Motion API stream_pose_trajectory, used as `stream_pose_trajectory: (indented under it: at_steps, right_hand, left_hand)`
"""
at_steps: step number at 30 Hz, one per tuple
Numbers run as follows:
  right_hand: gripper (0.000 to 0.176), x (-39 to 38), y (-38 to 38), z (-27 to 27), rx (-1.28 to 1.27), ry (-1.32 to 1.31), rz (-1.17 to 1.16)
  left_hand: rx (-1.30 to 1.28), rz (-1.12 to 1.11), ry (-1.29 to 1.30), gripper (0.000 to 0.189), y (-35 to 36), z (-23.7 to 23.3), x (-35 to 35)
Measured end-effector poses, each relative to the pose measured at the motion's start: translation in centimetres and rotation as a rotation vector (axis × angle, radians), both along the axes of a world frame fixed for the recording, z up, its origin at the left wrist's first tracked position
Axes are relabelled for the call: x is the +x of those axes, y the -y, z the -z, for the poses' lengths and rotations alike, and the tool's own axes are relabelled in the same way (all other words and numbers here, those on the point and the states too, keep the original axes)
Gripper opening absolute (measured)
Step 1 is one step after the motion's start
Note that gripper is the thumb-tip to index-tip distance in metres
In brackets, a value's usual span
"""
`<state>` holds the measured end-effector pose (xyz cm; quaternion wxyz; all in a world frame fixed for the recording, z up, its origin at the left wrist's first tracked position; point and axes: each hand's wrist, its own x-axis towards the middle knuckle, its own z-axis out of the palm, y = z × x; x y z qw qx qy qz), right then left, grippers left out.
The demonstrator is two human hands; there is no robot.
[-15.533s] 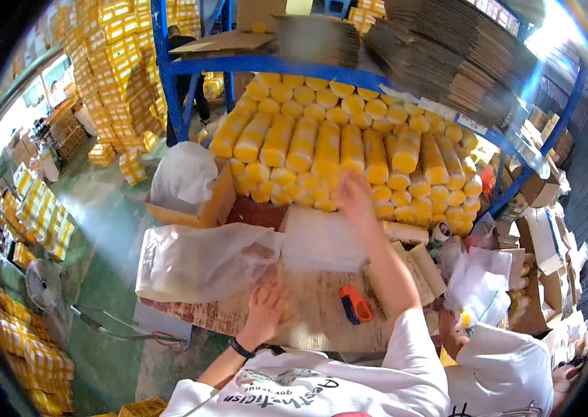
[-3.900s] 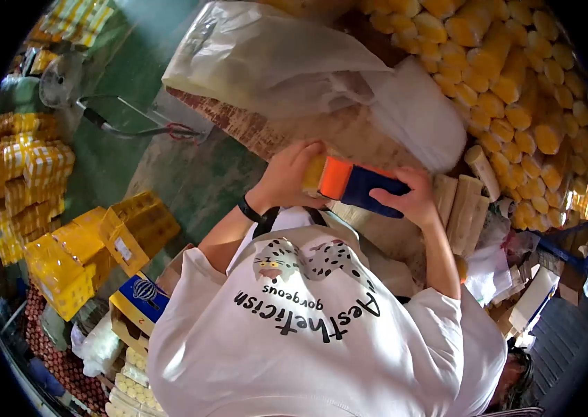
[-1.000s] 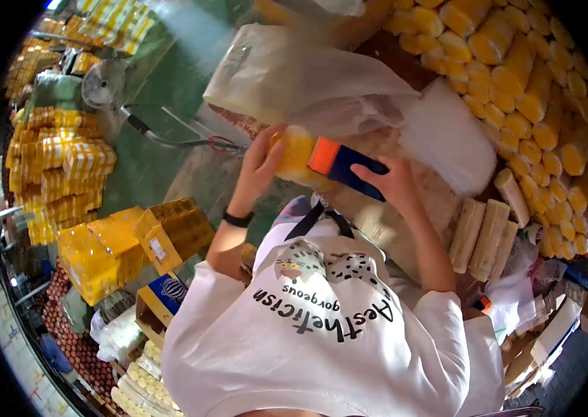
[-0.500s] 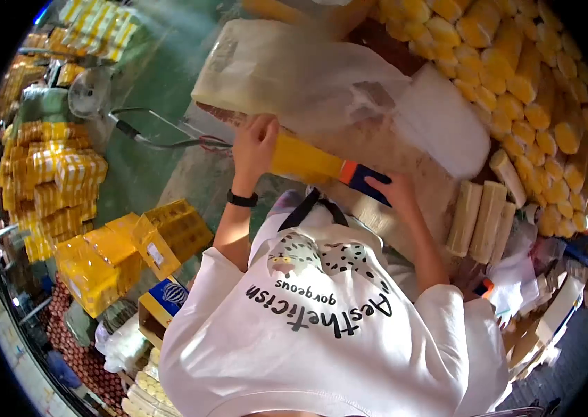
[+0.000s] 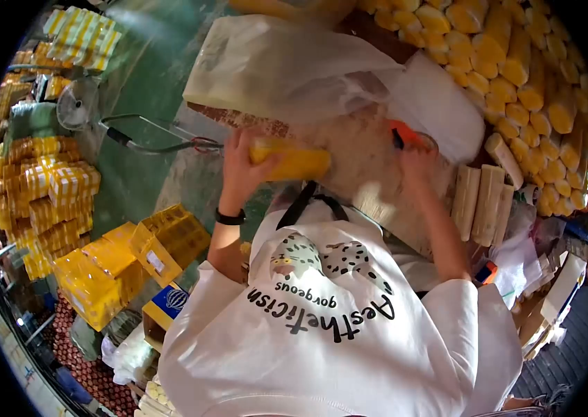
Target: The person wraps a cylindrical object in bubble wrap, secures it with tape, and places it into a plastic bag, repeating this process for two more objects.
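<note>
My left hand [image 5: 241,167] is closed around one end of a yellow package [image 5: 301,162], which lies level over the near edge of the worktable [image 5: 370,201]. My right hand [image 5: 417,158] is apart from it, to the right, with its fingers wrapped round an orange and dark tape dispenser [image 5: 405,131]. Part of the dispenser is hidden by the fingers. Beyond both hands, a large roll of clear plastic film [image 5: 252,69] rests on the table, its loose sheet [image 5: 440,111] spreading to the right.
Yellow-ended rolls [image 5: 516,90] are piled at the back right. Several pale rolls [image 5: 485,205] lie beside my right forearm. On the left stand yellow taped boxes [image 5: 106,271], a metal handle [image 5: 148,148] and stacked yellow parcels [image 5: 51,187]. Another orange and blue object [image 5: 486,272] is near my right elbow.
My right hand has moved right and away from the package, taking the tape dispenser off its end. My left hand keeps hold of the package, which has shifted slightly left.
</note>
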<state>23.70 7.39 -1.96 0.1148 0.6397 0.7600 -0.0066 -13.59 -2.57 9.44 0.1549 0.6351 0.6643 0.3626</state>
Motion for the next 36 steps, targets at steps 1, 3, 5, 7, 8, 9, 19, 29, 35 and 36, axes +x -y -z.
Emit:
stream_pose_trajectory:
  at_steps: [1,3,5,7,8,9,19,29,35,36]
  right_hand:
    - [0.035,3.2,0.2,3.5,-0.078,-0.216,0.032]
    - [0.042,6.6,0.5,7.4,-0.168,-0.437,0.057]
    - [0.048,2.9,3.1,3.6,-0.118,-0.24,0.024]
    - [0.053,-5.7,6.0,-4.5,0.031,-0.305,-0.112]
    - [0.055,-10.3,7.1,-7.8,0.119,-0.574,-0.215]
    - [0.051,-14.8,8.4,-9.9,0.225,-0.748,-0.2]
    - [0.096,-10.9,4.4,3.5,-0.138,-0.78,-0.391]
    - [0.086,-17.1,7.9,-0.3,-0.226,-1.287,-0.355]
    - [0.08,-11.8,7.0,3.2,-0.342,-1.451,-0.135]
    - [0.078,-10.3,7.4,3.7,-0.389,-1.439,-0.158]
  left_hand:
    - [0.004,0.006,0.054,0.036,0.5,0.9,-1.2]
    - [-0.001,-0.01,0.158,0.036,1.5,2.5,-2.8]
    - [-0.027,-0.049,0.258,0.035,2.5,3.6,-3.6]
    - [-0.005,-0.101,0.301,0.029,3.2,4.0,-3.5]
    - [0.006,-0.126,0.323,0.026,3.4,4.1,-3.3]
    - [-0.004,-0.145,0.352,0.022,3.6,4.0,-3.1]
    - [0.051,-0.24,0.495,0.039,4.0,4.7,-1.7]
    - [-0.187,0.007,0.807,0.033,-1.1,3.4,0.4]
    - [-0.32,0.129,1.429,0.02,-6.2,6.1,7.7]
    - [-0.396,-0.02,1.509,0.027,-6.8,5.7,9.6]
